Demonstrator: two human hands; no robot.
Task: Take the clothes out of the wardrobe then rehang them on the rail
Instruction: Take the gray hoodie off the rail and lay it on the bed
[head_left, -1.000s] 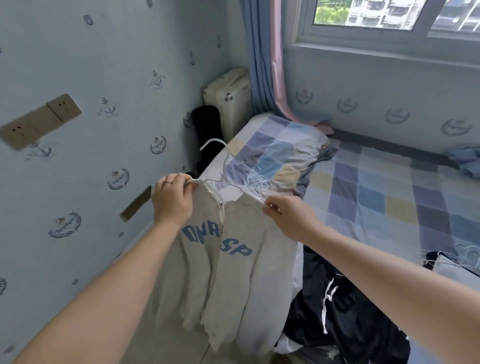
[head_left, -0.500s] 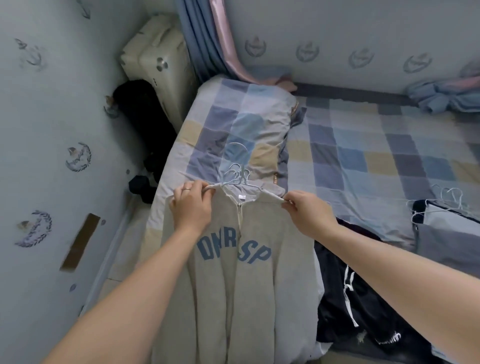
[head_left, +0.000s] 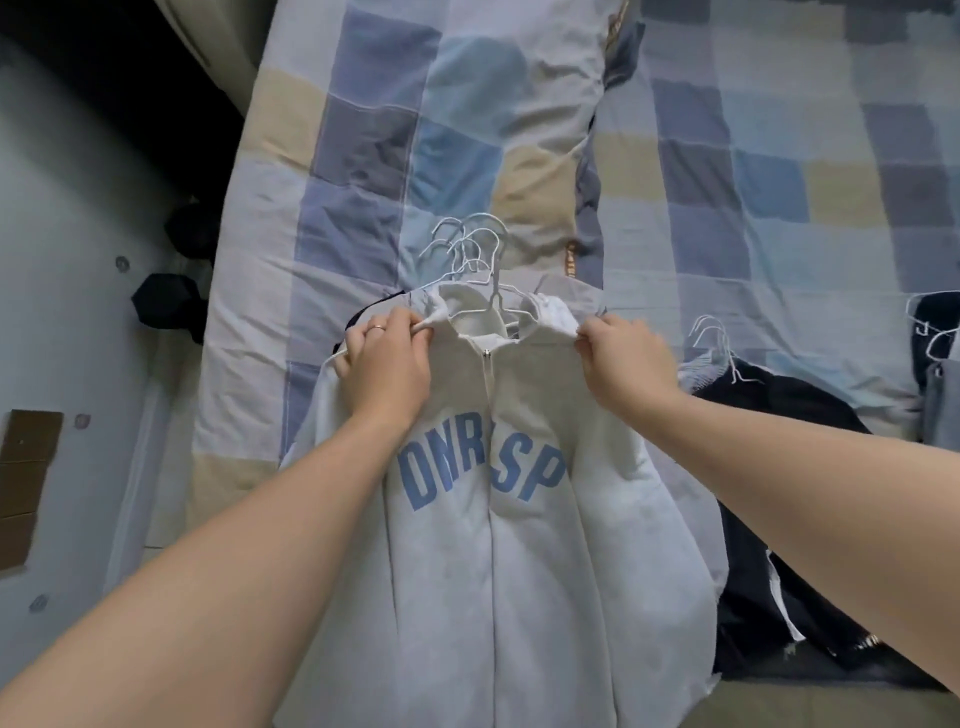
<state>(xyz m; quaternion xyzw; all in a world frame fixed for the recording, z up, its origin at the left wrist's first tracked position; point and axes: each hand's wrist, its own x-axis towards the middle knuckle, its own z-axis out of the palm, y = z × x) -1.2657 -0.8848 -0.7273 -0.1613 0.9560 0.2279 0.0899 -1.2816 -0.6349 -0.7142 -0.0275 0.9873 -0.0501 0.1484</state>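
Pinching hard, the left grip (head_left: 384, 364) has its fingers curled on the near shoulder seam of the grey hoodie (head_left: 493, 545), and it hasn't let go once. A second ago that hoodie dangled in the air off the near left corner of the bed (head_left: 332, 218). Half a second ago it was coming down. Now it's landed flat on the quilt, collar pointing away, hem draped over the bed's near edge.

In the middle, the white hanger (head_left: 501, 306) sits inside the neck. Its hook has dropped in among a cluster of other white hooks (head_left: 467, 244), so I'd say it's been laid on top of a pile.

Across to the right grip (head_left: 628, 364), it's clamped too, pinching the other shoulder, same hold as before. Just beside it lie dark clothes (head_left: 789, 415) with hangers of their own, and more sit by the bed's right edge.

What does that mean? This one looks out of the wardrobe and parked. No wardrobe or rail is in sight from here, so the rehanging is all to come. I'd expect both grips to release next.
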